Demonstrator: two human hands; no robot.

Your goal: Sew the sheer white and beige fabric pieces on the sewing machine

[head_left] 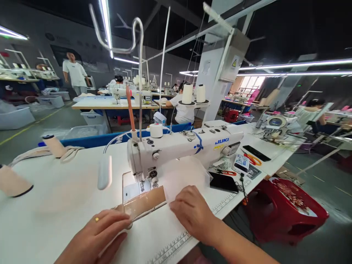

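In the head view a white sewing machine stands across the table. Taped along the bed in front of its needle is a brown strip with a shiny clear covering. My left hand, a ring on one finger, lies with fingers stretched out at the strip's left end. By its fingertips a small round silvery piece shows in part. My right hand has its fingers curled and pressed together on the edge of a thin white fabric, which spreads under the machine arm.
Cones of thread stand at the left. A black phone, orange-handled snips and scissors lie right of the machine. A red stool stands beyond the table edge. Co-workers are in the background.
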